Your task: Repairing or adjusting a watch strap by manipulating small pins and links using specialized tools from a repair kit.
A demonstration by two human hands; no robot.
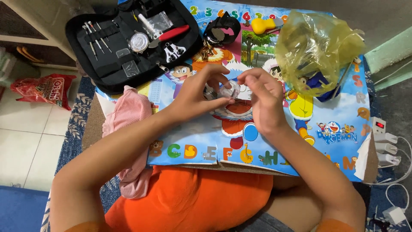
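Nearest the camera, an orange garment was seen across the lap, with both bare forearms reaching up over it onto the bench, which was covered by a bright cartoon alphabet sheet. A pink cloth was draped over the bench's near left edge, just beside the left forearm.

Above the middle of the sheet, the two hands were brought close together. The left hand was curled, thumb and fingers closed around a small clear, silvery round part. The right hand was bent inward with its fingertips pinched at the same part from the other side; whether a fine tool was held in that pinch could not be told. The part was kept just above the sheet, between both hands.

Further off, a crumpled yellow plastic bag was lying to the right, and a black round holder was set near the middle. At the far left, an open black tool case was laid out, screwdrivers and a red-handled tool tucked inside. A yellow-handled tool was resting at the far edge.
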